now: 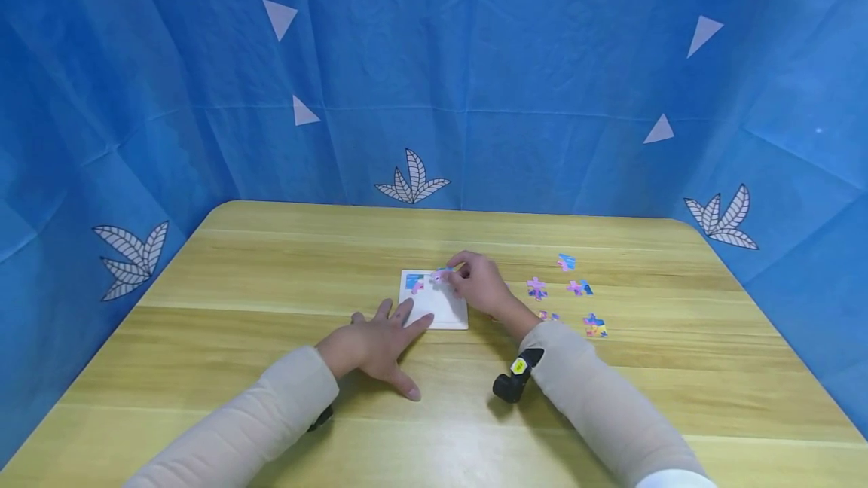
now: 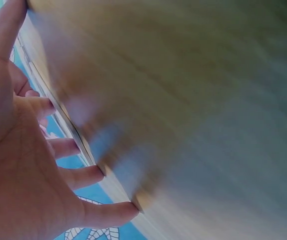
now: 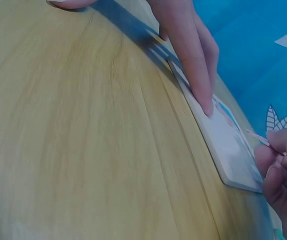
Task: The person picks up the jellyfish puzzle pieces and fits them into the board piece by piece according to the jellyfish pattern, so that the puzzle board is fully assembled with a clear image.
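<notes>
A white puzzle tray lies on the wooden table, with one pink and blue puzzle piece set in its far left corner. My left hand is spread out, its fingertips pressing on the tray's left part and on the table beside it. In the left wrist view the fingers are straight. Over the tray's far edge my right hand pinches another puzzle piece, close to the placed one. The right wrist view shows this held piece edge-on between thumb and fingers.
Several loose puzzle pieces lie to the right of the tray, some close to the right forearm. One piece is farther right and nearer. A blue curtain hangs behind the table.
</notes>
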A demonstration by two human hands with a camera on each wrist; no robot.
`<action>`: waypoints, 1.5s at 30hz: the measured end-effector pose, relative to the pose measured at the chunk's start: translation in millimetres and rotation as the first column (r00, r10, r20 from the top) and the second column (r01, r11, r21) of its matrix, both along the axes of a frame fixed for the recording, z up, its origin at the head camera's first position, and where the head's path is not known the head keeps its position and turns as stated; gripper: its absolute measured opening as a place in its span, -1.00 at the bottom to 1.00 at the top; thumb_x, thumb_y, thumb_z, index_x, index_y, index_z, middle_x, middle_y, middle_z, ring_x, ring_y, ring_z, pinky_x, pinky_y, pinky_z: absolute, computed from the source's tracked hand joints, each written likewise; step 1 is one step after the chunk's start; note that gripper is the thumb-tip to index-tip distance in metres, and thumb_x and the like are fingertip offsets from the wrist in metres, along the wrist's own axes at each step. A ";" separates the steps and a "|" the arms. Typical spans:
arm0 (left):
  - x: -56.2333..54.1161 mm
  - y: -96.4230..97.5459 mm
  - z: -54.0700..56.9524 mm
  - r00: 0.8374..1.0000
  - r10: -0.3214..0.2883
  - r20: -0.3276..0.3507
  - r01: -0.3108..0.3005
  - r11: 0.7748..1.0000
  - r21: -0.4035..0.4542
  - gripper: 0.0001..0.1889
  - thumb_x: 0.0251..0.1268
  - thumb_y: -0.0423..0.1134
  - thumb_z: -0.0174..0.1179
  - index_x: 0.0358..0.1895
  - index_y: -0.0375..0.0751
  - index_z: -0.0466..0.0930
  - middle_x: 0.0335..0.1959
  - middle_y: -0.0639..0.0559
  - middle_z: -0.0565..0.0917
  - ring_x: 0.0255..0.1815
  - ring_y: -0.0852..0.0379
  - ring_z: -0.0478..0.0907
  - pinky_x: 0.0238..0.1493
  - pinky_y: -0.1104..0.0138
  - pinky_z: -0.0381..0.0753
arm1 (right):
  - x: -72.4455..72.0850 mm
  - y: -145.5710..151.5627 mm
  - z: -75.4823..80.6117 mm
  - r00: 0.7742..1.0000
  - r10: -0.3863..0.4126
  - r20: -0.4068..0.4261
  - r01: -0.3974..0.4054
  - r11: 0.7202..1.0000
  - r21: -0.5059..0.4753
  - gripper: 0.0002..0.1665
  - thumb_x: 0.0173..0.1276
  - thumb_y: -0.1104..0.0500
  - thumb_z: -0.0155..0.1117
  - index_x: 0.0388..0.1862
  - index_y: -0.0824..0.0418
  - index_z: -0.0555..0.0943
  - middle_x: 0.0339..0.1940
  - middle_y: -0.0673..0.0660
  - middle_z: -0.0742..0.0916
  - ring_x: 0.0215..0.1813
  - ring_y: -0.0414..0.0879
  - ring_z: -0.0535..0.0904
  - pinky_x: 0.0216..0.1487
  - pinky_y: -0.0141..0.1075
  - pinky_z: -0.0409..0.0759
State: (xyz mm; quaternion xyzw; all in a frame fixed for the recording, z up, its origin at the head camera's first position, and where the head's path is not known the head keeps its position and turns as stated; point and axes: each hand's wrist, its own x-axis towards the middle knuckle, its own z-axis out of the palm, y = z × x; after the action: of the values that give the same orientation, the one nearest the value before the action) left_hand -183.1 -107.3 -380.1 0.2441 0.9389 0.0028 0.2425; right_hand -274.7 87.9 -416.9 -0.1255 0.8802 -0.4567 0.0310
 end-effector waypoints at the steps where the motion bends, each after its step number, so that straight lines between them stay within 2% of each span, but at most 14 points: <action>1: -0.1 0.2 -0.1 1.000 0.001 0.002 -0.001 1.000 0.000 0.21 -0.25 0.51 0.22 0.52 0.17 -0.17 0.54 -0.14 -0.17 0.48 -0.34 -0.16 0.17 -0.40 0.06 | -0.3 -1.4 -0.3 1.000 0.004 0.002 -0.004 1.000 0.001 -0.78 0.32 0.23 0.24 -0.08 0.28 0.58 -0.55 0.12 0.66 -0.58 -0.16 0.59 -0.56 -0.35 0.49; 10: 0.2 0.8 1.1 1.000 0.009 0.005 -0.009 1.000 0.001 0.20 -0.24 0.49 0.23 0.52 0.17 -0.16 0.54 -0.14 -0.16 0.49 -0.34 -0.16 0.18 -0.39 0.07 | -0.9 -14.0 0.8 0.999 0.034 0.029 -0.034 0.999 0.010 -0.79 0.31 0.24 0.25 -0.10 0.29 0.59 -0.56 0.11 0.67 -0.58 -0.17 0.59 -0.54 -0.38 0.50; 17: -0.4 1.5 -0.4 1.000 0.002 -0.003 -0.002 1.000 -0.004 0.20 -0.24 0.50 0.23 0.52 0.17 -0.16 0.54 -0.15 -0.16 0.48 -0.34 -0.15 0.17 -0.39 0.09 | -4.2 -17.5 -2.3 1.000 0.011 0.017 -0.012 0.996 0.090 -0.78 0.31 0.17 0.26 -0.12 0.26 0.61 -0.56 0.08 0.68 -0.57 -0.17 0.56 -0.54 -0.39 0.45; 27: -0.8 2.0 -2.3 1.000 0.000 -0.003 0.000 1.000 -0.012 0.21 -0.26 0.51 0.22 0.52 0.18 -0.16 0.54 -0.14 -0.16 0.48 -0.34 -0.15 0.17 -0.39 0.09 | -3.4 -20.9 1.5 1.000 -0.017 -0.012 0.019 0.980 0.197 -0.81 0.29 0.13 0.28 -0.21 0.22 0.64 -0.40 0.11 0.70 -0.39 -0.13 0.56 -0.40 -0.37 0.51; 38: 0.1 1.9 -1.0 1.000 0.000 -0.004 0.000 1.000 -0.006 0.20 -0.25 0.50 0.22 0.52 0.17 -0.15 0.54 -0.15 -0.16 0.48 -0.34 -0.14 0.18 -0.37 0.10 | -9.5 -24.3 3.0 0.993 -0.099 0.060 0.081 0.966 0.245 -0.70 0.22 0.02 0.35 -0.26 0.21 0.57 -0.47 0.07 0.69 -0.44 -0.13 0.57 -0.46 -0.38 0.50; 45: 0.0 1.7 0.2 1.000 0.002 -0.001 -0.002 1.000 -0.010 0.20 -0.25 0.50 0.22 0.52 0.17 -0.16 0.54 -0.14 -0.17 0.49 -0.33 -0.15 0.19 -0.37 0.09 | -13.0 -26.6 2.7 0.989 -0.138 0.045 0.118 0.948 0.297 -0.64 0.18 -0.04 0.39 -0.31 0.21 0.53 -0.46 0.08 0.64 -0.41 -0.09 0.51 -0.48 -0.37 0.45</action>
State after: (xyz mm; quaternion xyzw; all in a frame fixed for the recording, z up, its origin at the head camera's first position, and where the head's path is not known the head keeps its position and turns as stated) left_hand -183.1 -105.6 -379.9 0.2420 0.9392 -0.0018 0.2435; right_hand -287.7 61.3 -414.1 -0.0471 0.9430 -0.3260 0.0484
